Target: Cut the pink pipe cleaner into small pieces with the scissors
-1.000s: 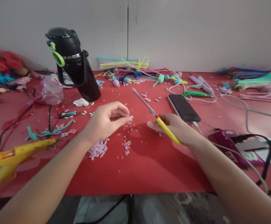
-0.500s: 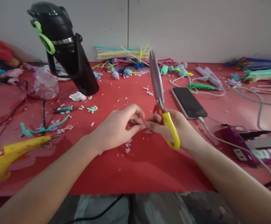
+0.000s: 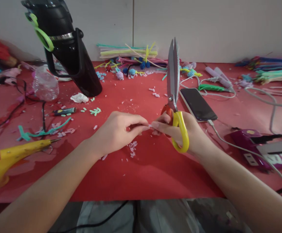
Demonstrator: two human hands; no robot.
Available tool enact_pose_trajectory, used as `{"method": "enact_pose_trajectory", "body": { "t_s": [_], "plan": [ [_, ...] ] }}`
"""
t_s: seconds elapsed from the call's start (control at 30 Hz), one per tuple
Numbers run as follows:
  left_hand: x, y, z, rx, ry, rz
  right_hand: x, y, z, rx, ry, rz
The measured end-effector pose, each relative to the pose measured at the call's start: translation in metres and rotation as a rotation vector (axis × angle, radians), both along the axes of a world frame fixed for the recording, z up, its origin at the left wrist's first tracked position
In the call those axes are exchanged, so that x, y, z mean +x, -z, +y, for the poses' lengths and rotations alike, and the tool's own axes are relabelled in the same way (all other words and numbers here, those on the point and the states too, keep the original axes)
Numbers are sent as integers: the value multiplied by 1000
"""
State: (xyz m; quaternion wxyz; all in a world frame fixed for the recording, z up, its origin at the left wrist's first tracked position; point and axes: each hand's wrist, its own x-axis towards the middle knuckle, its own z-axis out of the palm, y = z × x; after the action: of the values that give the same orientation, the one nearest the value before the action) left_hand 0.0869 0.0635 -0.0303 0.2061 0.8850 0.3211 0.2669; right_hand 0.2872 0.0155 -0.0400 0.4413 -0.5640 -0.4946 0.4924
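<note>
My left hand (image 3: 121, 131) is closed in a pinch, thumb against fingertips, on a tiny pale pink piece (image 3: 150, 126). Its other end meets the thumb and fingers of my right hand (image 3: 177, 129). That hand also holds a pair of scissors (image 3: 173, 71), blades up and nearly together, with one yellow and one red-orange handle loop. Below the fingers, a little heap of pale pink clippings (image 3: 132, 149) lies on the red tabletop (image 3: 141, 181). My fingers partly hide the pinched piece.
A black bottle (image 3: 70, 61) stands back left. To the left lie a yellow glue gun (image 3: 17, 152) and a green pipe cleaner (image 3: 46, 132). On the right are a phone (image 3: 198, 104), its cable and a purple power strip (image 3: 248, 142). Pipe-cleaner bundles (image 3: 126, 52) line the wall.
The scissors have swung more upright and shifted right, their blades showing more face-on. My left fingers have straightened, and the pink piece shows between the hands. The view has shifted slightly.
</note>
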Motion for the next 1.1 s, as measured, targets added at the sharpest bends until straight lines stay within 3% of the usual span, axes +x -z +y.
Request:
{"method": "enact_pose_trajectory", "body": {
  "t_s": [0.2, 0.4, 0.5, 0.6, 0.7, 0.83, 1.1],
  "plan": [
    [2, -1, 0, -7, -3, 29, 2, 3, -1, 29, -33, -73],
    [2, 1, -1, -21, 66, 21, 0, 6, 0, 42, -60, 48],
    [2, -1, -4, -56, 67, 18, -1, 9, -1, 8, -54, -36],
    [-1, -3, -4, -101, 12, 24, 3, 13, 1, 45, -10, -81],
    [-9, -3, 2, -127, -104, -3, 10, 16, 4, 11, -19, -229],
    [-22, 0, 11, -155, -243, -33, 20, 18, 10, 99, -1, -470],
    [-28, 4, 16, -216, -311, -135, 29, 31, 15, 100, -81, -690]
  ]
}}
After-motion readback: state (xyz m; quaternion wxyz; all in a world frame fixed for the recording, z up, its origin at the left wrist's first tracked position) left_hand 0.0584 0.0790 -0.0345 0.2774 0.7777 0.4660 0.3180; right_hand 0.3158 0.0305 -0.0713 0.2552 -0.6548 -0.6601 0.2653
